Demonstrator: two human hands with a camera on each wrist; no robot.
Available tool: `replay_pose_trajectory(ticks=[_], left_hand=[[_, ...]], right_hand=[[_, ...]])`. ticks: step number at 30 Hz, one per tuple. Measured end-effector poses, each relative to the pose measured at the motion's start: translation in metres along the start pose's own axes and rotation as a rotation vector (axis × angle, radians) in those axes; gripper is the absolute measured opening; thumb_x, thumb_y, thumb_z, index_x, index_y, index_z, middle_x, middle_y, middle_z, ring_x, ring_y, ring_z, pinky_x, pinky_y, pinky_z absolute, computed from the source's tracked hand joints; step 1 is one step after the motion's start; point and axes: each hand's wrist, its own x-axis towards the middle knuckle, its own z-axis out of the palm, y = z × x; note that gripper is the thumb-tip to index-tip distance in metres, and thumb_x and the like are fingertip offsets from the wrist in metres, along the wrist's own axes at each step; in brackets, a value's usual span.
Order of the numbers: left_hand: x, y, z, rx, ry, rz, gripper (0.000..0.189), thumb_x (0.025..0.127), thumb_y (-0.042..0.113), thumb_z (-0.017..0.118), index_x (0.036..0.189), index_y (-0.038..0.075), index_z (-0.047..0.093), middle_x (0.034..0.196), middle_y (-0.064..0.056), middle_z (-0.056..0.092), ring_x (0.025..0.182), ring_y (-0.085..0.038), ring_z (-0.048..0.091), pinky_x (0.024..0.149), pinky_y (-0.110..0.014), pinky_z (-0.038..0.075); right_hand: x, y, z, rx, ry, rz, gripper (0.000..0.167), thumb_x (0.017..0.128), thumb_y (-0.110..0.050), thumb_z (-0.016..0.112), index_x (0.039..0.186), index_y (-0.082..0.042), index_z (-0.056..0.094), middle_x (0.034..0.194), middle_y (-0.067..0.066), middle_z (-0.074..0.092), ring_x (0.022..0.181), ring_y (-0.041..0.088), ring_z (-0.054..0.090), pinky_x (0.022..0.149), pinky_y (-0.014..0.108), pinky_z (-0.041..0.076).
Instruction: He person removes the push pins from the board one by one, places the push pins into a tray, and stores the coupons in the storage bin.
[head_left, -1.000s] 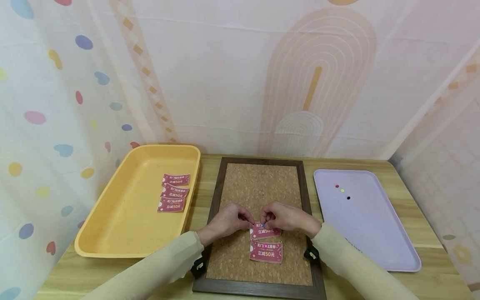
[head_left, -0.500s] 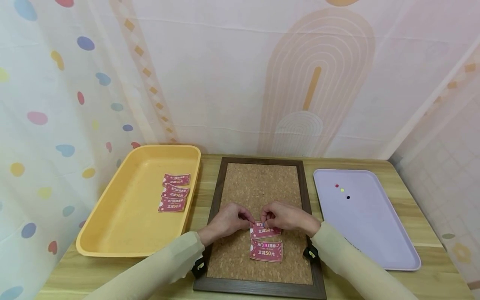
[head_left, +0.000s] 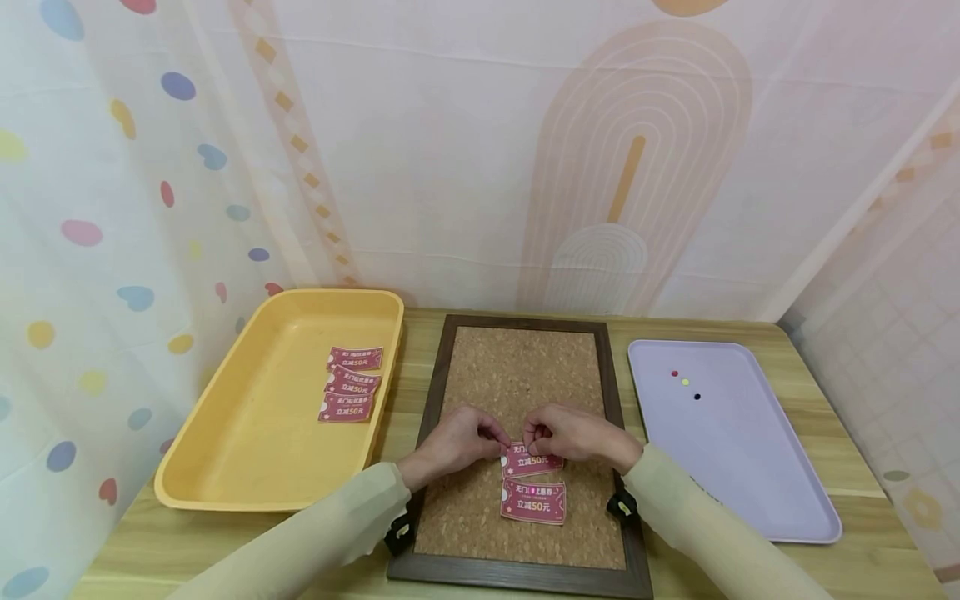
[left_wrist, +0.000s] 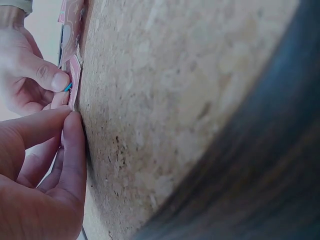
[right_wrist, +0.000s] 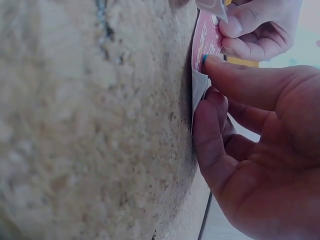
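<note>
A red paper coupon (head_left: 538,463) lies on the framed cork board (head_left: 525,367). My left hand (head_left: 459,437) pinches its upper left corner between thumb and finger. At the coupon's top edge, my right hand (head_left: 573,433) holds a small blue thumbtack (right_wrist: 204,58), its thumb on the tack's head and its other fingers curled by the paper's edge. In the right wrist view the near part of the coupon curls up off the cork. Just below lies a second red coupon (head_left: 532,506), with a pink thumbtack (head_left: 532,491) near its top middle.
To the left stands a yellow tray (head_left: 225,506) with three red coupons (head_left: 351,383) along its right side. A lilac tray (head_left: 735,458) on the right holds a red tack (head_left: 674,373), a yellow tack (head_left: 686,382) and a black tack (head_left: 697,397).
Both hands stay in nearly the same place. The blue thumbtack, visible at the right fingertips earlier in the head view, is now covered by them there.
</note>
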Motion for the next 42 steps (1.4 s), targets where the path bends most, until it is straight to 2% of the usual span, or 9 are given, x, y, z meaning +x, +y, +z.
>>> replay_pose_trajectory(ticks=[14,21,26,32,38,42], left_hand=[[-0.001,0.000,0.001,0.007,0.010,0.001,0.005,0.085,0.006,0.078,0.088,0.008,0.081,0.082,0.004,0.075,0.073,-0.007,0.058,0.065,-0.025,0.047],[-0.002,0.000,0.002,0.003,0.016,-0.015,0.007,0.086,0.006,0.077,0.088,0.010,0.082,0.082,0.004,0.074,0.072,-0.007,0.058,0.065,-0.025,0.046],[-0.001,0.000,0.001,-0.013,0.023,-0.021,0.008,0.086,0.005,0.076,0.090,0.009,0.082,0.083,0.003,0.074,0.073,-0.009,0.058,0.065,-0.026,0.047],[-0.001,0.002,0.002,-0.039,0.055,-0.032,0.008,0.088,0.005,0.074,0.091,0.009,0.080,0.087,0.002,0.073,0.076,-0.010,0.059,0.066,-0.028,0.049],[-0.003,0.009,-0.003,-0.061,0.103,-0.030,0.008,0.087,0.004,0.072,0.090,0.010,0.078,0.086,0.001,0.071,0.075,-0.012,0.059,0.064,-0.029,0.049],[-0.006,0.012,-0.008,-0.047,0.132,-0.012,0.009,0.087,0.005,0.073,0.089,0.011,0.079,0.087,0.003,0.072,0.076,-0.011,0.061,0.065,-0.029,0.050]], right_hand=[[-0.002,-0.003,-0.002,-0.029,-0.028,0.001,0.016,0.100,-0.005,0.067,0.086,-0.013,0.066,0.073,-0.007,0.059,0.061,0.008,0.053,0.058,0.026,0.042],[-0.006,0.000,-0.008,0.076,-0.041,-0.022,0.015,0.102,-0.002,0.061,0.089,-0.008,0.065,0.080,-0.003,0.059,0.067,0.010,0.053,0.061,0.027,0.045],[-0.013,0.002,-0.012,0.108,0.025,-0.027,0.011,0.102,-0.003,0.060,0.094,-0.007,0.066,0.086,0.000,0.062,0.073,0.011,0.055,0.065,0.027,0.047],[-0.023,0.002,-0.015,0.140,0.156,-0.058,0.009,0.103,-0.006,0.061,0.098,-0.004,0.068,0.091,0.004,0.067,0.079,0.013,0.058,0.068,0.028,0.049],[-0.032,0.001,-0.016,0.140,0.267,-0.090,0.007,0.102,-0.007,0.063,0.097,-0.009,0.068,0.087,-0.001,0.066,0.077,0.012,0.058,0.067,0.027,0.048],[-0.037,0.000,-0.016,0.148,0.324,-0.103,0.006,0.102,-0.008,0.063,0.099,-0.010,0.068,0.090,-0.003,0.066,0.080,0.013,0.059,0.072,0.030,0.050]])
